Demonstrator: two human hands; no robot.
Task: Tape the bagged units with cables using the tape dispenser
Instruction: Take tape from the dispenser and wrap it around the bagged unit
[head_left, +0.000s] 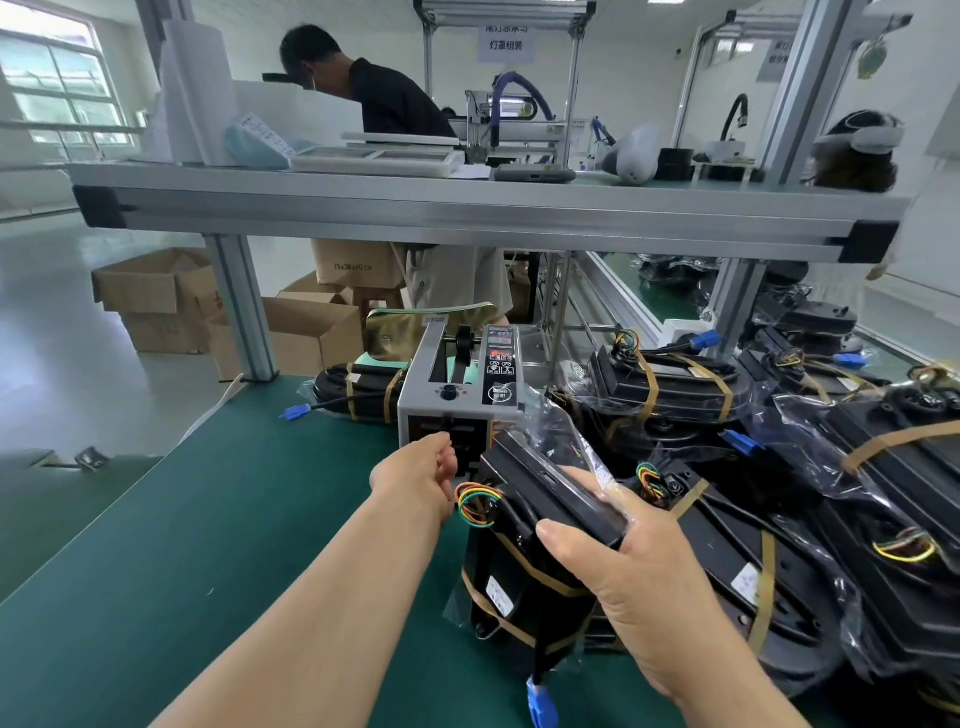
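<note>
1. The right hand (639, 571) grips a bagged unit (524, 587). Its thumb lies across the near face and its fingers curl over the top edge through the clear plastic.
2. That unit stands tilted on edge on the green mat (182, 519), at about 5 o'clock in the view. Brown tape bands cross its lower body.
3. Coloured wires (475, 504) loop out at the unit's 10 o'clock corner, and a blue connector (540, 701) hangs at its 6 o'clock.
4. The left hand (415, 478) reaches to the front outlet of the tape dispenser (457, 384), which stands at its 12 o'clock. The fingertips are turned away at the slot, so I cannot tell whether they pinch anything.
5. The grey dispenser sits mid-view, with the held unit just beside it at its 5 o'clock.
6. A pile of bagged units (779, 519) fills the mat at 3 o'clock, several banded with tape.
7. A taped unit (358, 389) lies at the dispenser's 9 o'clock.
8. Cardboard boxes (156, 301) stand on the floor at 10 o'clock. A person (384, 98) stands beyond the aluminium shelf (467, 208) at 12 o'clock.
</note>
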